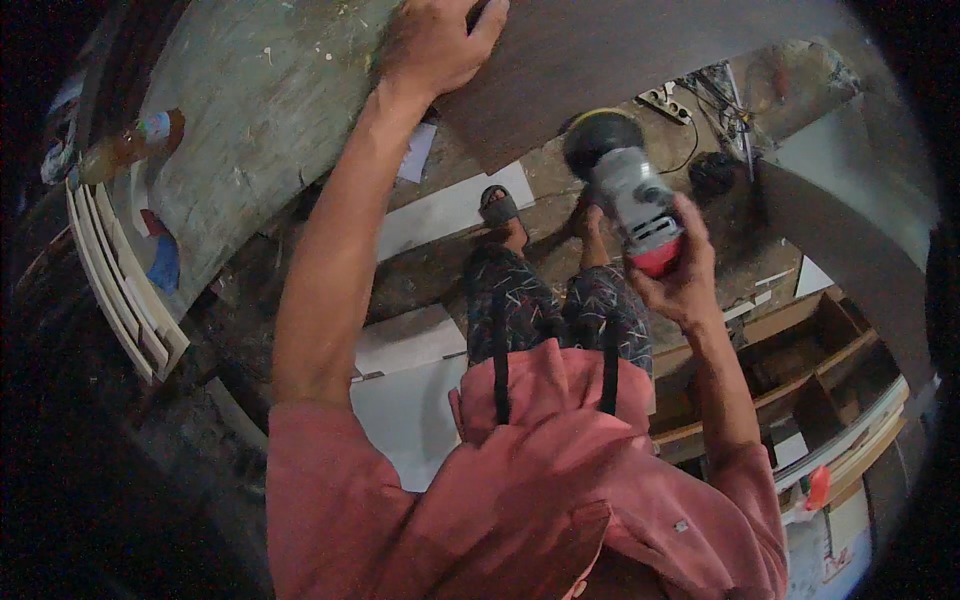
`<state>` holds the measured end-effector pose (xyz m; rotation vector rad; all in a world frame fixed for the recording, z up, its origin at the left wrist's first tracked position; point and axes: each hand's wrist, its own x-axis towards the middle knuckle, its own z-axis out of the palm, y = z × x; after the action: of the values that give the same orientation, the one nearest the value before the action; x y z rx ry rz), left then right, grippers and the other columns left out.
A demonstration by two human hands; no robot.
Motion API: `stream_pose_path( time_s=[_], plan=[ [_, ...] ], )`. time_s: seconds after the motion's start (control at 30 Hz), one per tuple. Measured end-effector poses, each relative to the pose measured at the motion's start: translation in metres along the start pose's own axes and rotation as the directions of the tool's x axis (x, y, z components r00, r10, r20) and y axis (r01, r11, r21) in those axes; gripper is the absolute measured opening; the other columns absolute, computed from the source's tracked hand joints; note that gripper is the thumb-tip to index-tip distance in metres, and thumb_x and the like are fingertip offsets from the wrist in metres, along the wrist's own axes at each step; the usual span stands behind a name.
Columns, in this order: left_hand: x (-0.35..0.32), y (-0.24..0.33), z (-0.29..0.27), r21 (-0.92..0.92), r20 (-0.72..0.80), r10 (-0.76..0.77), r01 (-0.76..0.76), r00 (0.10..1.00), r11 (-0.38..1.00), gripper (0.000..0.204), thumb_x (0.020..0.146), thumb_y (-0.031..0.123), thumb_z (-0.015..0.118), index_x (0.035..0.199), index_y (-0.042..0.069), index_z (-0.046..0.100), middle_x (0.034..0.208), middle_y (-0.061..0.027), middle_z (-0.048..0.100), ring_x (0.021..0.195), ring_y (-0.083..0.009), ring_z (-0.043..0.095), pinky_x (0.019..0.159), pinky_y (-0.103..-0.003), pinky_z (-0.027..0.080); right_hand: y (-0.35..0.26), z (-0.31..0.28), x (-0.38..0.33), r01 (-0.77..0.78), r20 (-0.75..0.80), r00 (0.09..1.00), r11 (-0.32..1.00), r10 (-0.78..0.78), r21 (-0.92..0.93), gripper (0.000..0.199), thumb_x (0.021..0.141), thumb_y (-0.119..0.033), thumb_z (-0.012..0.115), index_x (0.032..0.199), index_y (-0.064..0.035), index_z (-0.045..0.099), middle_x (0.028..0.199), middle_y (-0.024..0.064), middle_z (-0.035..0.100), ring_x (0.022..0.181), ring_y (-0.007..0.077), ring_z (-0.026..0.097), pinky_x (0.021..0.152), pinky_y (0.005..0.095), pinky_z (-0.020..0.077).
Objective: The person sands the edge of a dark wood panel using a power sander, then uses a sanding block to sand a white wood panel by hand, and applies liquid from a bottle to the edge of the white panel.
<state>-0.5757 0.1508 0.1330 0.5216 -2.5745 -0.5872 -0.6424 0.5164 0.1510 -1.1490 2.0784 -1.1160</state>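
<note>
While the left hand (435, 45) lies over the place where two surfaces meet, a broad grey-green counter (270, 110), flecked with pale spots, spreads to its left. To its right runs a dark brown board (570, 65). That hand's thumb stands apart, but the fingertips are cut off by the upper edge, so I cannot tell whether they grip anything. Below and to the right of the right hand (685, 265) sits an open wooden frame (790, 318) with compartments. Well to the left of the left hand, some long pale strips (115, 280) stand together. The sander (640, 200), grey with a red end and a round black head, is in the right hand, whose fingers and thumb are clamped around its body, the head pointing up and away. A bottle (155, 140) is left of the left hand; a power strip (664, 105) lies beyond the right hand.
</note>
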Motion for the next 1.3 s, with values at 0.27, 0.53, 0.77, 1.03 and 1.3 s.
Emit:
stream_pose_path(
  time_s=[0.27, 0.53, 0.77, 1.03, 1.3],
  plan=[
    [0.003, 0.003, -0.003, -0.002, 0.020, 0.026, -0.026, 0.999, 1.000, 0.037, 0.095, 0.022, 0.061, 0.123, -0.002, 0.066, 0.117, -0.0250, 0.067, 0.110, -0.0416, 0.062, 0.098, -0.047, 0.048, -0.004, 0.009, -0.011, 0.109, 0.273, 0.959, 0.989, -0.078, -0.100, 0.089, 0.060, -0.016, 0.085, 0.141, -0.0214, 0.049, 0.121, 0.0196, 0.059, 0.104, 0.0417, 0.064, 0.080, 0.0448, 0.0562],
    [-0.002, -0.010, 0.008, -0.046, -0.008, 0.017, -0.018, 1.000, 0.999, 0.037, 0.096, 0.024, 0.061, 0.122, -0.003, 0.066, 0.119, -0.0248, 0.066, 0.112, -0.0418, 0.062, 0.098, -0.047, 0.048, -0.014, 0.030, 0.000, 0.142, 0.368, 0.925, 0.985, -0.097, -0.098, 0.091, 0.065, -0.025, 0.084, 0.147, -0.0341, 0.044, 0.105, 0.0137, 0.053, 0.089, 0.0376, 0.060, 0.070, 0.0475, 0.0544],
    [-0.001, 0.001, -0.001, 0.045, 0.012, -0.018, 0.017, 1.000, 0.999, 0.037, 0.097, 0.025, 0.061, 0.122, -0.002, 0.066, 0.117, -0.0241, 0.066, 0.111, -0.0409, 0.062, 0.096, -0.047, 0.049, 0.001, 0.005, 0.006, 0.050, 0.252, 0.967, 0.994, -0.023, -0.101, 0.090, 0.062, -0.019, 0.086, 0.143, -0.0288, 0.048, 0.118, 0.0167, 0.058, 0.101, 0.0402, 0.063, 0.079, 0.0467, 0.0553],
    [0.001, 0.005, -0.009, -0.006, 0.047, -0.012, 0.012, 0.999, 1.000, 0.037, 0.096, 0.024, 0.061, 0.122, -0.001, 0.066, 0.114, -0.0244, 0.066, 0.107, -0.0421, 0.062, 0.094, -0.046, 0.049, 0.039, -0.023, -0.002, 0.044, -0.124, 0.992, 0.995, -0.033, 0.092, 0.091, 0.062, -0.004, 0.082, 0.144, -0.0060, 0.042, 0.127, 0.0187, 0.059, 0.118, 0.0319, 0.062, 0.099, 0.0366, 0.0492],
    [0.004, 0.002, -0.008, 0.020, 0.006, 0.076, -0.076, 0.997, 0.997, 0.036, 0.095, 0.021, 0.062, 0.120, -0.004, 0.067, 0.109, -0.0254, 0.067, 0.103, -0.0435, 0.063, 0.092, -0.046, 0.049, 0.000, 0.004, -0.014, 0.075, 0.299, 0.953, 0.996, -0.058, -0.046, 0.091, 0.062, -0.017, 0.085, 0.144, -0.0274, 0.047, 0.122, 0.0179, 0.058, 0.102, 0.0382, 0.063, 0.080, 0.0431, 0.0557]
  ],
)
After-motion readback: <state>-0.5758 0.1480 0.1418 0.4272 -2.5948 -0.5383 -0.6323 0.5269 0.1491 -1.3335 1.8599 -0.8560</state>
